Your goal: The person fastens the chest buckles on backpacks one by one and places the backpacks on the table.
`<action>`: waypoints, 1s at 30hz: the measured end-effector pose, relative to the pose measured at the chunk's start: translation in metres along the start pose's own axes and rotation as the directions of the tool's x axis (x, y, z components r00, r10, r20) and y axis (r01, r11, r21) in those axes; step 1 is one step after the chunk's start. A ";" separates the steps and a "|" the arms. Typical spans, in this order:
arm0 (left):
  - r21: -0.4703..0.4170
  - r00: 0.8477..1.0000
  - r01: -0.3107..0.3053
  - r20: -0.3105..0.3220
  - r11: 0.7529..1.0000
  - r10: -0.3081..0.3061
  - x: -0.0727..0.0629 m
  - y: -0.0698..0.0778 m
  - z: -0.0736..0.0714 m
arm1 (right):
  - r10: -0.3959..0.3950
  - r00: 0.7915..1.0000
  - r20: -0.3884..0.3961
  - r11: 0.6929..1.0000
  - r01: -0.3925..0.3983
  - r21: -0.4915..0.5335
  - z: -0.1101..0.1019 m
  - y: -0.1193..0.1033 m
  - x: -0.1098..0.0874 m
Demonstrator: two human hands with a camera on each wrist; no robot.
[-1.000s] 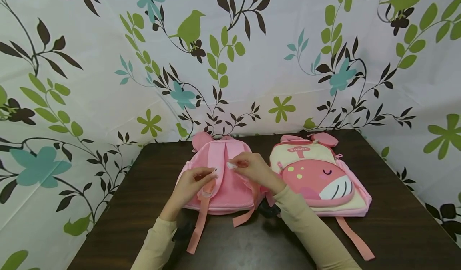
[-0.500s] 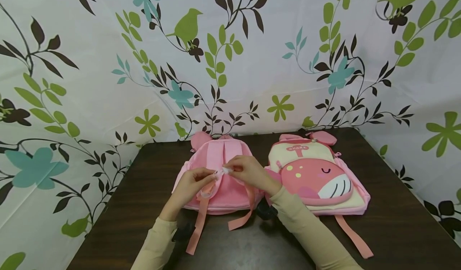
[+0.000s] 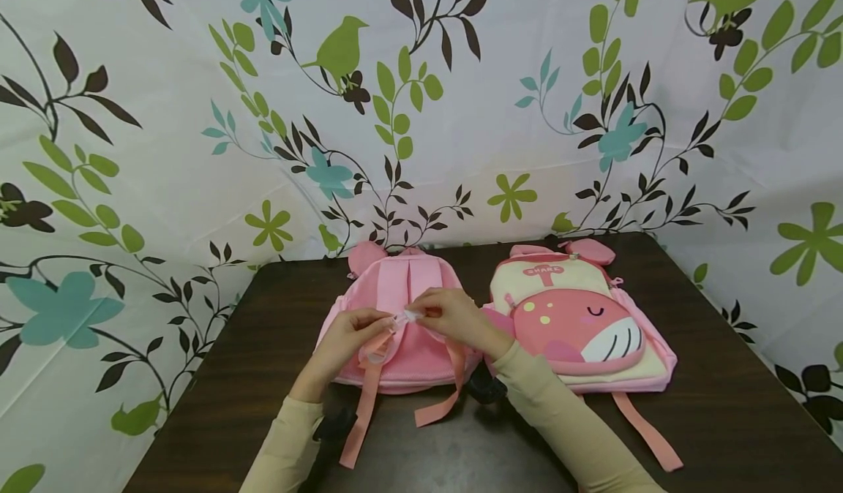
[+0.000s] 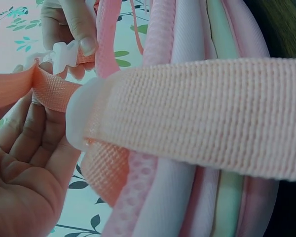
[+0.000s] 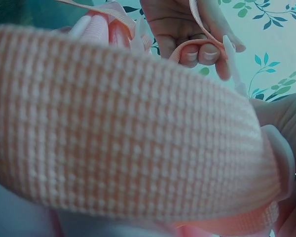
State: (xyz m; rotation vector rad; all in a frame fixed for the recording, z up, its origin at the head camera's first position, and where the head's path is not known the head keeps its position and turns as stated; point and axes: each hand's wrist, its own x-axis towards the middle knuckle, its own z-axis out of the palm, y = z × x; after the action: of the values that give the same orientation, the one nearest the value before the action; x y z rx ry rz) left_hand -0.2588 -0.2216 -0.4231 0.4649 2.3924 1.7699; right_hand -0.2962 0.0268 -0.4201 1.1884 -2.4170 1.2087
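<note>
In the head view, a pink backpack [image 3: 421, 365] lies with its shoulder straps facing up. Over it, my left hand [image 3: 345, 336] and right hand [image 3: 454, 317] each pinch one end of a small white plastic buckle [image 3: 406, 317]. The buckle's two halves meet between my fingertips. From the left wrist, the buckle [image 4: 64, 55] shows at the right hand's thumb [image 4: 79, 24], and my left palm [image 4: 24, 168] faces up beside an orange strap [image 4: 52, 89]. In the right wrist view, a wide woven strap [image 5: 128, 123] hides much of my right hand [image 5: 291, 113].
A second backpack [image 3: 560, 277], cream and pink with a whale face, lies to the right, its loose strap [image 3: 648, 434] trailing forward. Both bags rest on a dark wooden table [image 3: 217, 420]. Behind it hangs a leaf-and-bird patterned cloth [image 3: 421, 186].
The buckle halves were apart one second ago; my right hand has come left and slightly down, bringing its half against the left one. The left hand has barely moved.
</note>
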 end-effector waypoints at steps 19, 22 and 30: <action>-0.093 0.998 0.056 0.028 0.994 -0.054 0.003 -0.008 0.005 | 0.024 0.999 0.037 1.000 -0.023 -0.012 0.008 -0.007 -0.002; -0.097 0.999 0.047 -0.005 0.994 -0.048 0.003 -0.009 0.008 | 0.038 0.999 0.031 0.999 -0.037 -0.018 0.009 -0.006 -0.003; -0.141 0.991 0.044 -0.122 0.989 -0.062 0.006 -0.011 0.019 | 0.117 0.993 0.018 0.992 -0.116 -0.054 0.010 -0.006 -0.004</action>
State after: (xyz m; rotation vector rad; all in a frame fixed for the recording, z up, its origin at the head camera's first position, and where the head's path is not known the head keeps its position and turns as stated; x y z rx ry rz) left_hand -0.2607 -0.2048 -0.4389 0.2778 2.3170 1.9803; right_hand -0.2880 0.0198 -0.4247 1.0635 -2.5489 1.1614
